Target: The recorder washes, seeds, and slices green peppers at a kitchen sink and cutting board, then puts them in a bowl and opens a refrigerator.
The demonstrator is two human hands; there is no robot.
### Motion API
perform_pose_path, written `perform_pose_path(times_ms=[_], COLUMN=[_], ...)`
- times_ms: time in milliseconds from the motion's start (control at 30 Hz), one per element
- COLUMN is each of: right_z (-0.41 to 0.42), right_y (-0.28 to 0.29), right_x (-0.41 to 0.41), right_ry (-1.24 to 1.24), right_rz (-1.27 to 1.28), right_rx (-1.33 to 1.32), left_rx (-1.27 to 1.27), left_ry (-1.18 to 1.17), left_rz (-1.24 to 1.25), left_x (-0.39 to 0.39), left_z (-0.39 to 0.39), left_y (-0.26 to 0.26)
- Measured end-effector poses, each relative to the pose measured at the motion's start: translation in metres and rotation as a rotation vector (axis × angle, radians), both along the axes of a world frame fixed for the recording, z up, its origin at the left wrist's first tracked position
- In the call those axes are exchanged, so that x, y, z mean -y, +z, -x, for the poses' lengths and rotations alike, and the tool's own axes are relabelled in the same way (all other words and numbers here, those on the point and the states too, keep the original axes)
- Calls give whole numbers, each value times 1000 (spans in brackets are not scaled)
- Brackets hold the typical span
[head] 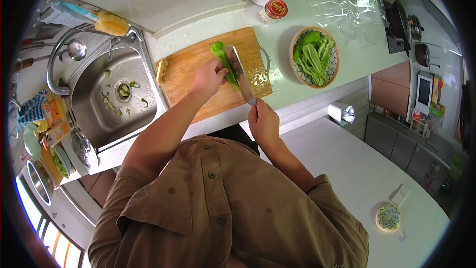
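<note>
On a wooden cutting board (189,63) lies a long green pepper (224,61). My left hand (211,77) holds the pepper down near its middle, fingers curled over it. In my right hand (264,121) is the handle of a cleaver (241,76), its blade standing along the right side of the pepper. Whether the edge has entered the pepper cannot be told. Wet, whitish bits (260,78) are scattered on the right part of the board, and pale yellowish pieces (161,71) lie at its left edge. To the right stands a patterned bowl (336,63) holding leafy green lettuce (312,57).
Left of the board is a steel sink (89,100) with green scraps around its drain and a curved faucet (50,70). A red-lidded jar (276,9) stands behind the board. Clear plastic wrap (349,11) lies at the back right, near a stove with a black pan (401,22).
</note>
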State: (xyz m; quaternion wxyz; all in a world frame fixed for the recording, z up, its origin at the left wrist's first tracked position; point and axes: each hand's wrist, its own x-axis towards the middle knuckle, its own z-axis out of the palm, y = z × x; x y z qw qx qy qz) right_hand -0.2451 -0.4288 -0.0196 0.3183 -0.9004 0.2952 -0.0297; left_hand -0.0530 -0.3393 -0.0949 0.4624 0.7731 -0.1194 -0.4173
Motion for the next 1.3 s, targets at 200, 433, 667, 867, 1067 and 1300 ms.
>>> perform_pose_path(times_ms=[200, 433, 667, 867, 1067, 1300], right_z=[-5, -18, -29, -36, -48, -88], right_y=[0, -1, 4, 5, 2, -3], right_x=[2, 2, 5, 11, 16, 18], right_ry=[14, 51, 105, 143, 150, 134], right_rz=[-30, 10, 34, 53, 17, 21], right_rx=[-3, -51, -125, -151, -185, -171], left_rx=[-40, -59, -70, -36, -40, 38], left_ry=[-7, -7, -4, -31, -81, -61], left_rz=[-2, 5, 2, -1, -79, -166], left_x=[1, 2, 5, 5, 6, 11], left_z=[-1, -3, -6, -9, -13, 0], left_y=[-1, 0, -2, -7, 0, 5])
